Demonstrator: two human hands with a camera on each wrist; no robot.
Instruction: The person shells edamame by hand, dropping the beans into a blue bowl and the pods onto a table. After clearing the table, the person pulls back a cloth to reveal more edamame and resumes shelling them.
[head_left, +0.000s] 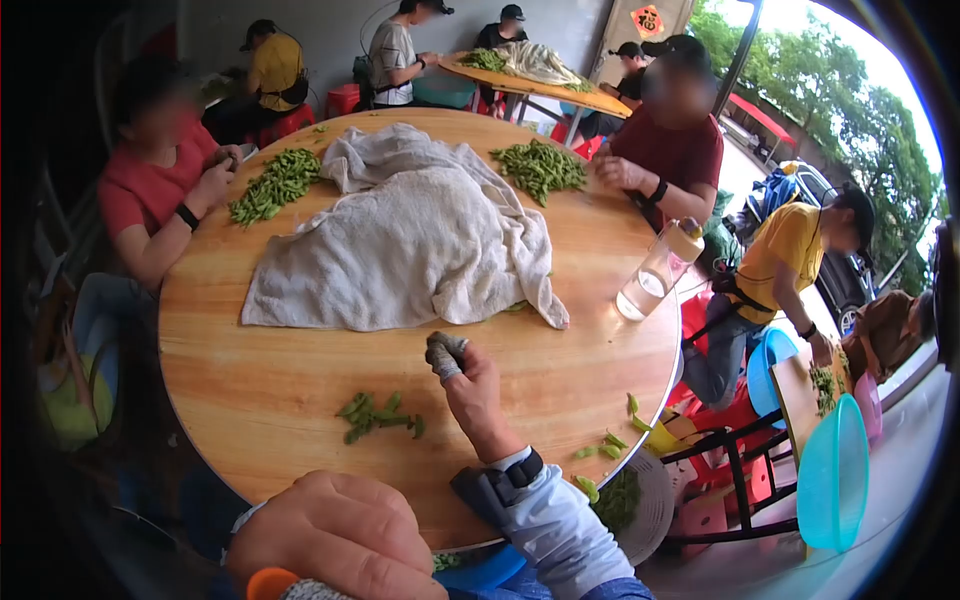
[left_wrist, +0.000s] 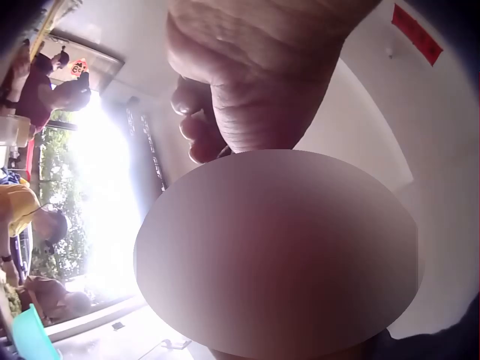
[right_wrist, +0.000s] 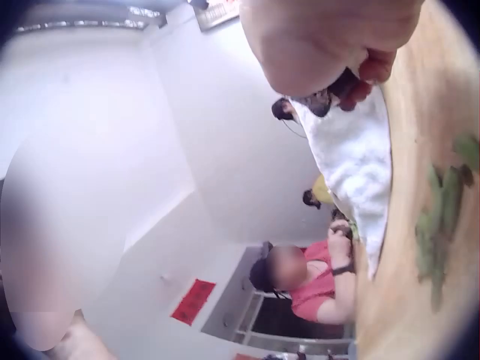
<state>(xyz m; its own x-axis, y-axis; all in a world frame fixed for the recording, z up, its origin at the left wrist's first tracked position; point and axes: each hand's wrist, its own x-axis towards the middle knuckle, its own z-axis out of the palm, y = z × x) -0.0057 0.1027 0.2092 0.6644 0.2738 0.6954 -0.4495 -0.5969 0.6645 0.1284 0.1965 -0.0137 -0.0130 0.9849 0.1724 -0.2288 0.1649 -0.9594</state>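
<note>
Background: a pale wall point(head_left: 310, 45) stands beyond the fingers, with seated people around.
Table: a round wood-grain top point(head_left: 560, 400) spreads beneath the right fingers.
Towel: a rumpled pale cloth point(head_left: 400, 240) lies beyond the right fingertips, its long axis running mostly sideways.
Left hand: large and near the camera, the left hand point(head_left: 335, 535) has bent fingers lying side by side; whether they pinch anything I cannot tell.
Right hand: above the table, the right hand point(head_left: 475, 400) has curled fingers with grey wrapping at the tips, pointing toward the towel; whether anything is pinched between them is hidden.
Bottle: a clear bottle point(head_left: 655, 275) leans right in the head view, beyond and right of the right fingers.
Green pods: a small loose heap point(head_left: 380, 416) lies left of the right fingers, apart from them; the heap stretches sideways, single pods pointing several ways.
</note>
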